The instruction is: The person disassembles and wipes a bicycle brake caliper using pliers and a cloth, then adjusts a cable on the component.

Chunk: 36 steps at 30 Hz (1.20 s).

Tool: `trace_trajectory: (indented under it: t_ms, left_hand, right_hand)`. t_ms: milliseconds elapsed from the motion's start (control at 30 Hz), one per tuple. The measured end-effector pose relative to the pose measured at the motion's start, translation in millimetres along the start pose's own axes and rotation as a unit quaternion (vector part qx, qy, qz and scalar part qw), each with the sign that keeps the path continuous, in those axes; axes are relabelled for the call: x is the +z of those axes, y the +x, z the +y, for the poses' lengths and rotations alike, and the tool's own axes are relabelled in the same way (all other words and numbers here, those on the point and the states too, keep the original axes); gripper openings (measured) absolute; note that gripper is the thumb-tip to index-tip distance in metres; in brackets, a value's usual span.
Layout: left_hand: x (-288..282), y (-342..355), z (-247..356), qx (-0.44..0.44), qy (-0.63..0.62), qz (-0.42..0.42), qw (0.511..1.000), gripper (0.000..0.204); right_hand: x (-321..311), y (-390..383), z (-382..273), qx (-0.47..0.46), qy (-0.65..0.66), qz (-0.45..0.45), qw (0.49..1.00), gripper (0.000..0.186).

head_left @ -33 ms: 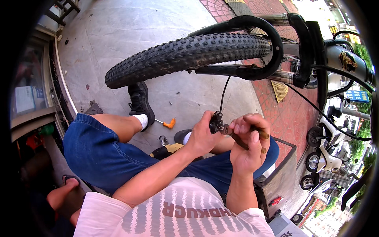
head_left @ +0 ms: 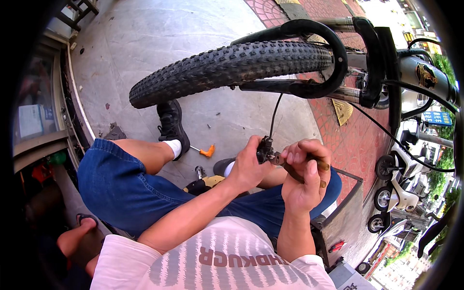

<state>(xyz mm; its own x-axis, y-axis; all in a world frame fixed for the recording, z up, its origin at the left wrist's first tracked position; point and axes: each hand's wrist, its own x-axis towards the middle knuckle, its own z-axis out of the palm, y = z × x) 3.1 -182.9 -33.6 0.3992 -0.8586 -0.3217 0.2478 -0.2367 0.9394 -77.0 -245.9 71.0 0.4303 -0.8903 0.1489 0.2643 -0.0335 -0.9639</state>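
My left hand (head_left: 249, 166) is closed around a small black brake caliper (head_left: 264, 150), with a black cable (head_left: 274, 116) running up from it. Brown-handled pliers (head_left: 294, 173) are gripped in my right hand (head_left: 309, 181), its fingers wrapped over the handles. The pliers' jaws meet the near side of the caliper; exactly what they bite on is too small to tell. Beyond my hands, a bicycle's knobbly front tyre (head_left: 227, 65) lies across the view, held between the legs of a black fork (head_left: 333, 72).
On the grey floor lies an orange-handled tool (head_left: 207, 151) beside my black shoe (head_left: 170, 126). A yellow and black tool (head_left: 205, 183) rests between my legs. Another person's foot (head_left: 87, 221) shows at lower left. Red pliers (head_left: 337, 246) lie at lower right; scooters (head_left: 398, 195) stand farther right.
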Motion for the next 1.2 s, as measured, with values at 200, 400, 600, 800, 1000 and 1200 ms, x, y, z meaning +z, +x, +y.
trace_trajectory:
  t_ms: [200,400,600,800,1000,1200]
  left_hand:
    - [-0.3,-0.6,0.2,-0.002,0.001,0.002,1.000,0.059]
    - [0.5,-0.4,1.3,-0.013,0.021,0.008,1.000,0.058]
    - [-1.0,-0.5,2.6,-0.015,0.032,0.004,0.999,0.056]
    - [-0.5,-0.2,2.3,-0.024,0.027,0.004,0.999,0.055]
    - [-0.4,-0.4,5.4,-0.025,0.021,0.004,0.999,0.056]
    - [-0.6,-0.4,6.3,-0.027,0.028,0.006,0.999,0.056]
  right_hand:
    - [2.6,-0.7,1.5,0.001,-0.012,-0.001,1.000,0.038]
    - [-1.2,-3.1,4.4,0.009,-0.027,-0.010,1.000,0.039]
    - [0.7,-4.2,6.4,0.014,-0.035,0.009,0.999,0.039]
    - [0.7,-3.9,5.2,0.012,-0.053,0.009,0.998,0.038]
    - [2.4,-5.1,7.9,-0.001,-0.044,0.007,0.999,0.046]
    - [2.6,-4.3,-0.5,0.060,-0.014,0.022,0.998,0.070]
